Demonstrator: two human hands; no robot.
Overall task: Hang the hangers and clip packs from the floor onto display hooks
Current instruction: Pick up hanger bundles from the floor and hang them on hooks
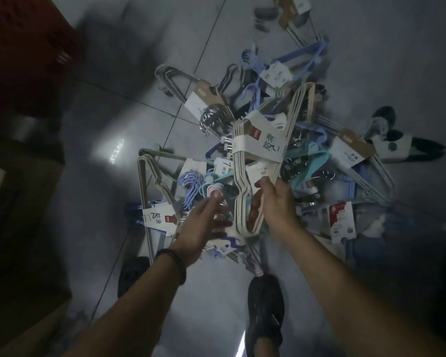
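Grey floor tiles (108,117) stretch toward 10 o'clock from the hanger pile (312,157); right hand (272,202) clamps a cream hanger pack (258,145), left hand (204,224) spread.

Item: tiled floor (129,119), grey and glossy, reflecting a bright light patch.
Item: two dark shoes standing on it, right shoe (264,305) at bottom centre, left shoe (133,274) further left.
Item: blurred red object (23,47) sitting upper left.

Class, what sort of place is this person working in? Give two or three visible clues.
Probably a shop or its stockroom: label-banded hanger packs lie heaped on a grey tiled floor, a carded pack carries a red label, and the right hand grips a cream hanger pack.
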